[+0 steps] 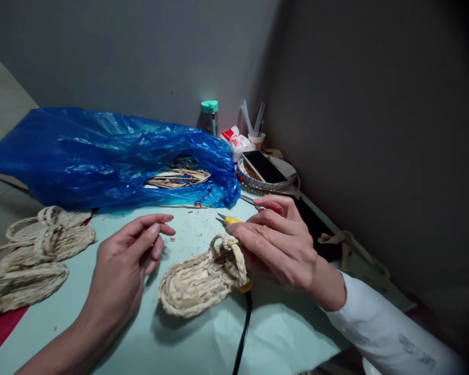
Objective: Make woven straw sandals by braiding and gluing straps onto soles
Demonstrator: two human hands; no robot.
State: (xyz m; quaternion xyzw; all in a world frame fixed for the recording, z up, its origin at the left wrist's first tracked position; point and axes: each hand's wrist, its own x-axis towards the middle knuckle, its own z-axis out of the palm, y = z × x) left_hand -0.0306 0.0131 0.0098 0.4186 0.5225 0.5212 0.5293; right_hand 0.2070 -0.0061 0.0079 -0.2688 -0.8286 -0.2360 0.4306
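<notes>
A small braided straw slipper (197, 284) is in front of me, tilted, with its strap toward the right. My right hand (279, 242) is closed at the strap end; its thumb and palm side are hidden. Partly under that hand and the slipper is a yellow glue gun (233, 220), its metal tip pointing left and its black cord (243, 333) running toward me. Red-handled scissors (271, 208) lie against my right fingers. Left of the slipper, my left hand (131, 255) holds nothing, its fingers loosely bent and apart.
More straw slippers (50, 239) sit at the left edge. A blue plastic bag (101, 156) with straw strips (180, 178) lies behind. At the back right are a phone (264, 166) on a round basket (244, 177), a teal-lidded bottle (209, 114) and a cup (257, 139).
</notes>
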